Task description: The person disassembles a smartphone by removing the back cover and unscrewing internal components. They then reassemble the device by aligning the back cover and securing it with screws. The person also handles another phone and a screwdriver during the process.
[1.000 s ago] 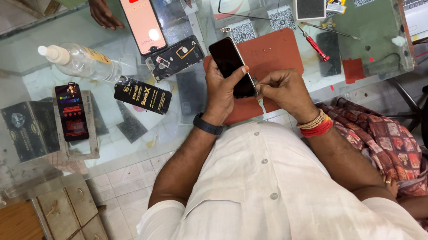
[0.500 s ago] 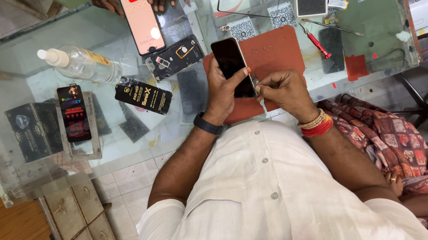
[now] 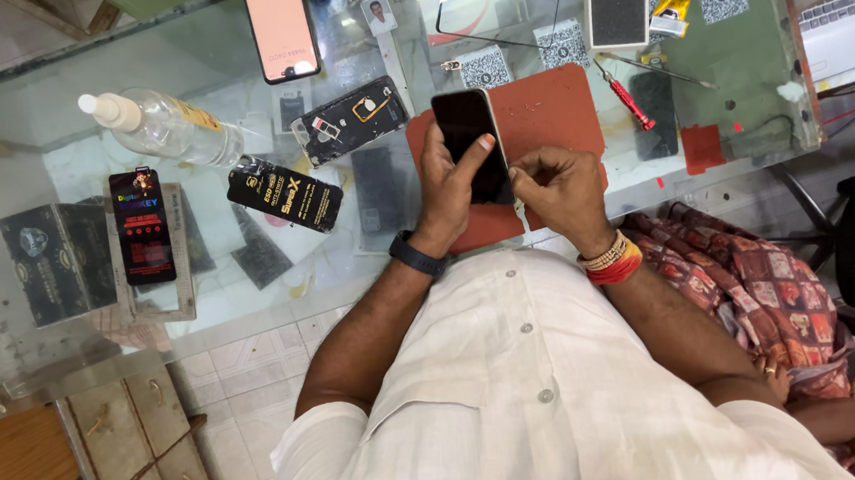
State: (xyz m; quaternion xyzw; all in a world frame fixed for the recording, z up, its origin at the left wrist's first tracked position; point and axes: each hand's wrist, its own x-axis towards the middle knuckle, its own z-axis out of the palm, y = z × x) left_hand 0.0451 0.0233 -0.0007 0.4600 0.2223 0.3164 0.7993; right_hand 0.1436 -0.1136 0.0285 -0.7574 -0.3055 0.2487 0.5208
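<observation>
My left hand grips a black phone with a dark screen, thumb lying across the glass. It is held just above a red-brown mat on the glass table. My right hand sits at the phone's right edge with fingers pinched together on something thin; what it pinches is too small to tell. A dark band is on my left wrist and red and beaded bands are on my right wrist.
A clear bottle lies at the left, with black boxes and dark packets around it. A phone with a pink screen, an opened phone back, a red screwdriver and a glue tube lie farther out.
My right hand has drawn back slightly along the phone's right edge, and my left thumb now rests across the screen. A person's hand at the table's far edge has gone from view.
</observation>
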